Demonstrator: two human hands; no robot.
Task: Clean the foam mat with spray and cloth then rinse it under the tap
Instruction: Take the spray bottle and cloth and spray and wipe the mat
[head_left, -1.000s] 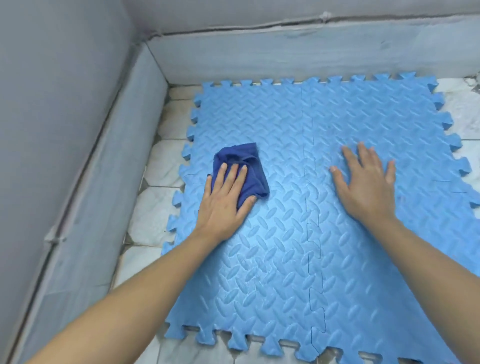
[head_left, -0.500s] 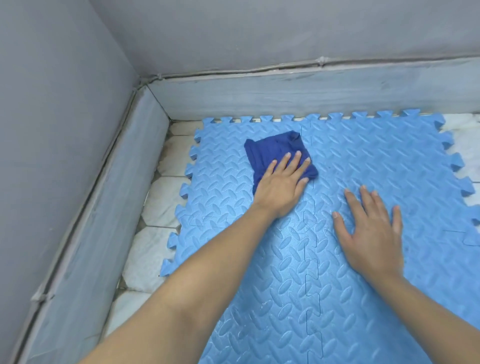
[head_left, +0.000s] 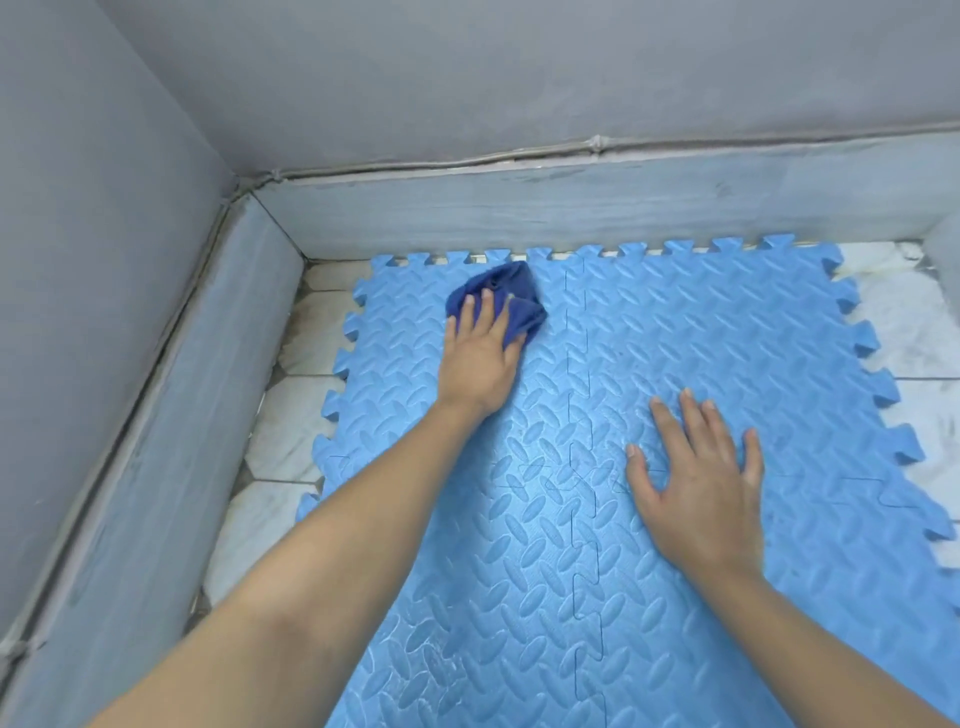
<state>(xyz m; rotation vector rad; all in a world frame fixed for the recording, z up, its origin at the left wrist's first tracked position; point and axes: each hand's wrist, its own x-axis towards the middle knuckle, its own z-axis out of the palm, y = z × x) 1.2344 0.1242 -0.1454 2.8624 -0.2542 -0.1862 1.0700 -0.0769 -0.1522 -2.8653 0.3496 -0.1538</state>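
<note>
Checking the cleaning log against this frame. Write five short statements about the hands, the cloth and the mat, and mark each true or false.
1. The left hand presses a dark blue cloth onto the blue foam mat. True.
2. The cloth lies near the mat's far edge. True.
3. The right hand holds a spray bottle. False: it rests flat on the mat with fingers spread, holding nothing.
4. The mat is being rinsed under a running tap. False: it lies on a pale tiled floor, and no tap is in view.
5. The mat is made of pieces joined by interlocking seams. True.
</note>
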